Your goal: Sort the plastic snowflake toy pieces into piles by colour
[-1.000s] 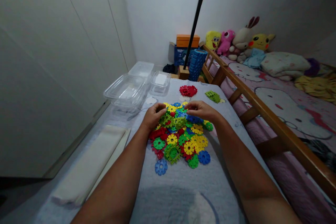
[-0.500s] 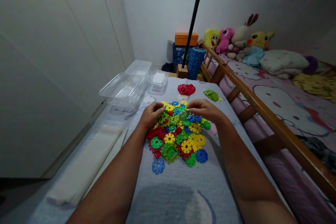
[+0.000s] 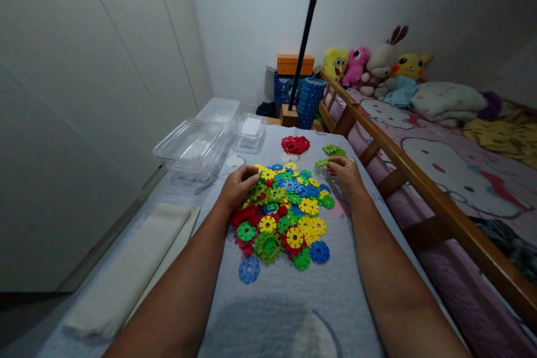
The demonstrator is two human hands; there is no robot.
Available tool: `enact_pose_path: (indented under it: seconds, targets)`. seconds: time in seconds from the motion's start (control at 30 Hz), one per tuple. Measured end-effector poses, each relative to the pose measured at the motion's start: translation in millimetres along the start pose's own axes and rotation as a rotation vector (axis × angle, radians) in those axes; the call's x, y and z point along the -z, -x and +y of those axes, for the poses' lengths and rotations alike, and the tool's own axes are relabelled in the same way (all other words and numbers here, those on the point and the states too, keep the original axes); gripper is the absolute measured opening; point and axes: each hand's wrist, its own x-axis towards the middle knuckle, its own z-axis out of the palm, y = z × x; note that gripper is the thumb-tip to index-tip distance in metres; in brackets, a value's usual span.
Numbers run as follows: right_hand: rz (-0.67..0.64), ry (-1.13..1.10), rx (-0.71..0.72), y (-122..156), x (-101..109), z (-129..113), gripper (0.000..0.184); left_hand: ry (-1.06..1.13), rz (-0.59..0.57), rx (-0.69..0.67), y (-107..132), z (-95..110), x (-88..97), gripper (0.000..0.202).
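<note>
A heap of flat plastic interlocking pieces in yellow, green, blue and red lies on the cloth between my forearms. My left hand rests at the heap's far left edge, fingers curled, with a small gap between thumb and forefinger and nothing visible in it. Right of the heap, my right hand pinches a light green interlocking piece. Just beyond that hand lies a small group of light green pieces. A separate group of red pieces sits behind the heap.
Clear plastic containers stand at the back left, with a smaller lidded one beside them. A folded white cloth lies at left. Along the right runs a wooden bed rail. A black pole rises behind.
My right hand has moved from the heap to the right, carrying a light green piece close to the green group. My left hand stays at the heap's left edge.
</note>
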Motion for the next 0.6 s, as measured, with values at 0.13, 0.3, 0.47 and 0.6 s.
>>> enact_pose_path:
  seconds: [0.13, 0.3, 0.47, 0.6]
  targets:
    - [0.155, 0.11, 0.052, -10.4, 8.4, 27.7, 0.033, 0.009, -0.006, 0.015, 1.0, 0.6, -0.1, 0.037]
    - [0.225, 0.172, 0.145, -23.2, 17.5, 44.6, 0.04, 0.009, 0.004, 0.03, 1.3, 0.1, -0.4, 0.039]
    - [0.167, 0.234, 0.212, -33.9, 20.5, 50.9, 0.051, 0.007, 0.002, 0.018, 2.0, 2.9, -0.2, 0.038]
    - [0.149, 0.328, 0.177, -45.6, 21.1, 57.4, 0.06, 0.001, 0.006, 0.017, 3.2, 6.5, 0.0, 0.037]
